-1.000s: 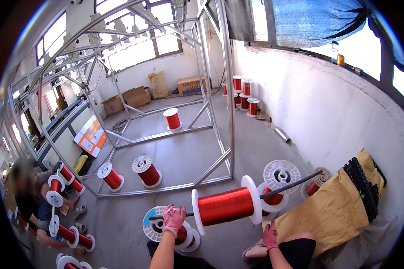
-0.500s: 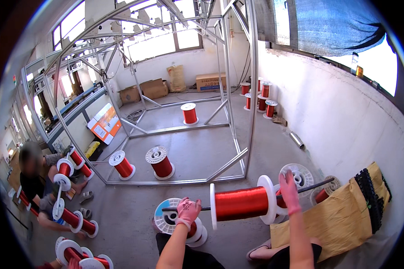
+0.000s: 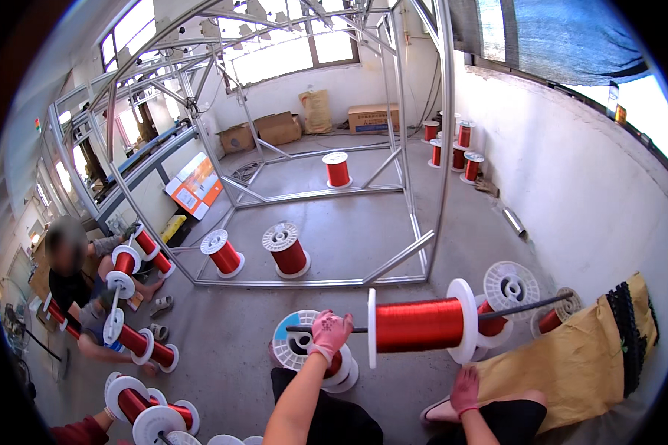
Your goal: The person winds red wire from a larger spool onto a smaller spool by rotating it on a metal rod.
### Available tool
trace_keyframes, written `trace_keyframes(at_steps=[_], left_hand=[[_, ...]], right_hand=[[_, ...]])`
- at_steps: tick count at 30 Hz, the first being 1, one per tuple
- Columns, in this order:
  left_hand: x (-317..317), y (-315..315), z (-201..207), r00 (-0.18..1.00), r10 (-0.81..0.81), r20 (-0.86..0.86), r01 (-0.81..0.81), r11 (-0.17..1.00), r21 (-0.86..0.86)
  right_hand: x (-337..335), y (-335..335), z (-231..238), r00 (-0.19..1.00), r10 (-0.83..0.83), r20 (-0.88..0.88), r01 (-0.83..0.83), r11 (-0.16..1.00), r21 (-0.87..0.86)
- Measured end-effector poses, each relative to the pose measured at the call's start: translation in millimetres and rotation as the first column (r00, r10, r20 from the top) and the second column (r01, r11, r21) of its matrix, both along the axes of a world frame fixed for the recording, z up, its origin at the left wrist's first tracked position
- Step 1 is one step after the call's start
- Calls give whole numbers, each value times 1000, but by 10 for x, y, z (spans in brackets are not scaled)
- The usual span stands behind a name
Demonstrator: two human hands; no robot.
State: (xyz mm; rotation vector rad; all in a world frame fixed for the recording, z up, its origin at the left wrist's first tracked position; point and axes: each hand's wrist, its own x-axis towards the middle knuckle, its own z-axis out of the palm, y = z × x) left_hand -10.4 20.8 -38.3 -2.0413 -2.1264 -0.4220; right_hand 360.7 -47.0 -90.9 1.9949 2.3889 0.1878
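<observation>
In a pink glove, my left hand [image 3: 329, 335] is closed round the left part of a black rod [image 3: 531, 305]. The rod runs through a large spool of red wire [image 3: 417, 325] with white flanges, which lies sideways in front of me. My right hand [image 3: 465, 389], also in a pink glove, is off the rod, low beside my knee and the spool's right flange, with fingers extended and holding nothing visible. Under my left hand stands a white-flanged spool [image 3: 291, 343]. Another upright spool [image 3: 511, 288] sits below the rod's right part.
A yellow woven sack [image 3: 564, 371] lies to my right near the white wall. Ahead stands a metal frame [image 3: 312, 280], with red spools [image 3: 286, 252] inside. At left, a person [image 3: 70, 278] sits among several spools; another person's sleeve [image 3: 82, 432] shows at lower left.
My right hand has let go near the rod's right side and dropped down toward my knee. My left hand keeps its grip. The whole view has shifted slightly.
</observation>
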Motion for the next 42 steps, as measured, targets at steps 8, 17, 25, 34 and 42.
trace_keyframes(at_steps=[8,17,25,34,42], left_hand=[[13,-53,8,997,2,80,-1,1000,-14],[-79,50,-233,999,54,-8,-54,997,-62],[6,-21,-7,989,-143,-39,147,978,148],[47,-38,77,985,-80,151,62,991,121],[57,-37,82,986,-81,143,63,990,127]], right_hand=[[578,290,-784,671,-279,-687,276,954,-118],[564,123,-688,391,-259,-883,282,947,-153],[557,365,270,-835,-269,-480,-265,961,-78],[502,277,1083,-873,-401,-279,-437,896,80],[470,239,1360,-860,-396,-322,-460,875,153]])
